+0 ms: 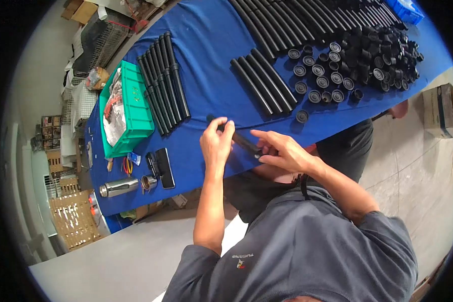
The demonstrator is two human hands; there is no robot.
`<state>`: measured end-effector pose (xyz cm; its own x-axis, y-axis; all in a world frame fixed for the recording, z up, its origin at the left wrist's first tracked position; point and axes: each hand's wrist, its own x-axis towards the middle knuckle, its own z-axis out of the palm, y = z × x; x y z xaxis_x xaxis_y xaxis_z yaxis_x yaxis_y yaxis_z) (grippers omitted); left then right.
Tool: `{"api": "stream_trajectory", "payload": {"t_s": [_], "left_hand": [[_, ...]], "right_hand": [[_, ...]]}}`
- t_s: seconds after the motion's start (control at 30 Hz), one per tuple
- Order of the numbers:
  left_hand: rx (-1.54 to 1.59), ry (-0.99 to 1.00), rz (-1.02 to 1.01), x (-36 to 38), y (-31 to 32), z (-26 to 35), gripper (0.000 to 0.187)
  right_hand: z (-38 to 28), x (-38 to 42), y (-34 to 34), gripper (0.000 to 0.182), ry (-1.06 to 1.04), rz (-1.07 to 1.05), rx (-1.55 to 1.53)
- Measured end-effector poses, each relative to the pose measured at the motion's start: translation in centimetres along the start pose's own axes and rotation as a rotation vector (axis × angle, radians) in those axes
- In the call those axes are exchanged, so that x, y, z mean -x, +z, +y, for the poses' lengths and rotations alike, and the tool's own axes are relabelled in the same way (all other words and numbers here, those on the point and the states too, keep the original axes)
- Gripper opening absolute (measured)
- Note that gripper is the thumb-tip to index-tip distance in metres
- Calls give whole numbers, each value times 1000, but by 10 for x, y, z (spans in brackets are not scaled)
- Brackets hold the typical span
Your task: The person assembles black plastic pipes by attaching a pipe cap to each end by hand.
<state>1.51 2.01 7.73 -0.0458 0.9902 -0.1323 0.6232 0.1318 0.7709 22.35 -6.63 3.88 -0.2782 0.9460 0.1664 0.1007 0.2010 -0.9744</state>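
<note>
A black tube (245, 144) lies slantwise between my two hands at the table's near edge. My left hand (217, 144) is closed around its upper left part, thumb and index finger near the far end. The fingers of my right hand (286, 152) close on the lower right end, with the index finger stretched along it. A small pale spot shows at that end; I cannot make out what it is. Just beyond my hands are several loose black tubes (265, 83) in a row. One round black cap (302, 116) sits apart, nearest my right hand.
Many black caps (357, 60) are heaped at right on the blue-covered table (201, 45), with long black tubes (287, 20) behind. Jointed black tubes (163, 83) lie beside a green crate (138, 108). A phone (165, 168), metal flask (119, 187) and pliers (128, 166) are at left.
</note>
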Motion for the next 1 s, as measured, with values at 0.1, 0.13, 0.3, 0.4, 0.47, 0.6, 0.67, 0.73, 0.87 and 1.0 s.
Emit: {"api": "stream_trajectory", "payload": {"t_s": [0.1,0.13,0.3,0.4,0.47,0.6,0.67,0.73,0.87,1.0], "left_hand": [[-20,-11,-55,32,-12,-13,32],[-45,-20,-57,42,-14,-12,36],[-84,-50,-141,64,-17,-16,38],[-158,344,-45,69,-17,-11,42],[-365,620,-39,64,-17,-9,66],[-459,644,-70,53,-4,-16,54],[-374,417,-204,48,-6,-37,47],[-290,330,-298,50,-11,-17,34],[-223,166,-564,41,-35,-4,30],[-233,159,-667,34,-44,-7,38]], "right_hand": [[9,-15,11,62,-27,-142,-205],[9,-17,12,59,-31,-124,-216],[13,-15,2,52,97,-132,-301],[13,-14,-1,51,210,-83,-377],[12,-14,-1,51,240,-51,-421],[13,-11,1,49,115,-17,-379],[13,-11,0,50,80,-33,-383],[15,-11,-4,52,95,-82,-438],[16,-12,-6,51,42,-140,-365],[17,-9,-2,44,18,-91,-458]]}}
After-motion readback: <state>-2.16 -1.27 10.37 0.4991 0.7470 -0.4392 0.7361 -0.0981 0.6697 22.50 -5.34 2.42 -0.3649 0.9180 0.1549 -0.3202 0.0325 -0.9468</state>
